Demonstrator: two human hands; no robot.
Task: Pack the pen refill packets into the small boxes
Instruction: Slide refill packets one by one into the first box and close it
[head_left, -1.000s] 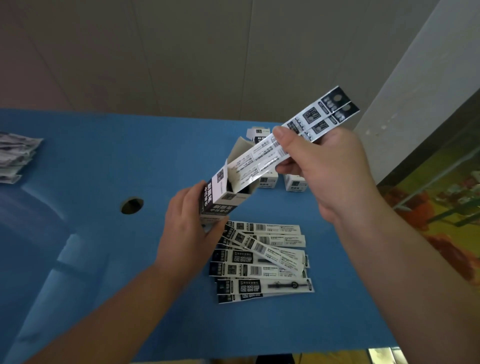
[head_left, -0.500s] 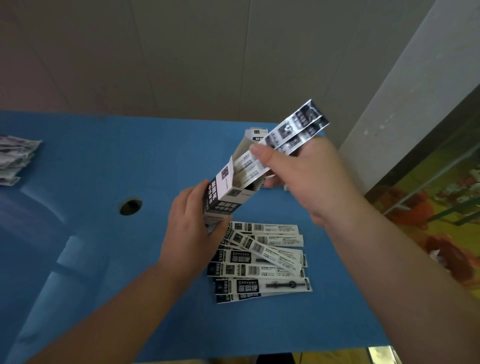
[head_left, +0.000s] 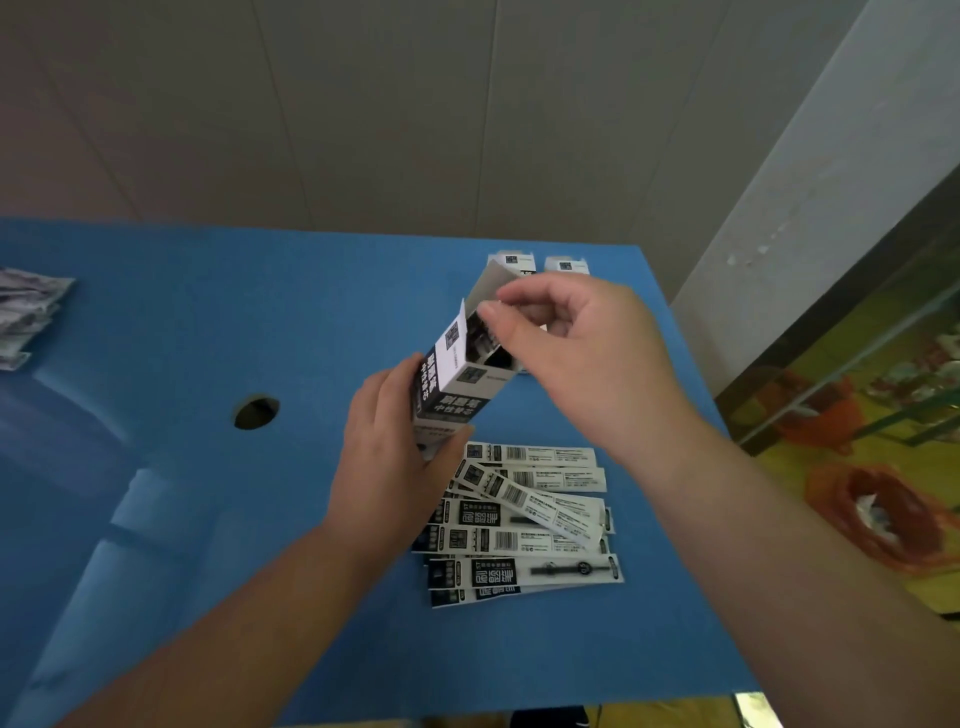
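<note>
My left hand (head_left: 387, 457) grips the lower part of a small black-and-white box (head_left: 454, 387), tilted with its open top flaps up and to the right. My right hand (head_left: 582, 358) hovers at the box mouth, thumb and fingertips pinched together; the tops of the refill packets (head_left: 480, 338) show dark just inside the opening. Whether the fingers still touch them I cannot tell. A loose pile of white-and-black pen refill packets (head_left: 524, 519) lies flat on the blue table (head_left: 208, 338), right under my hands.
Two more small boxes (head_left: 540, 265) stand at the table's far right edge, behind my right hand. A round hole (head_left: 256, 412) is in the table to the left. Crumpled wrappers (head_left: 26, 312) lie at the far left edge. A wall corner rises on the right.
My right hand pushed the held packets down into the box; they stuck far out before and now sit almost fully inside. My left hand kept holding the box.
</note>
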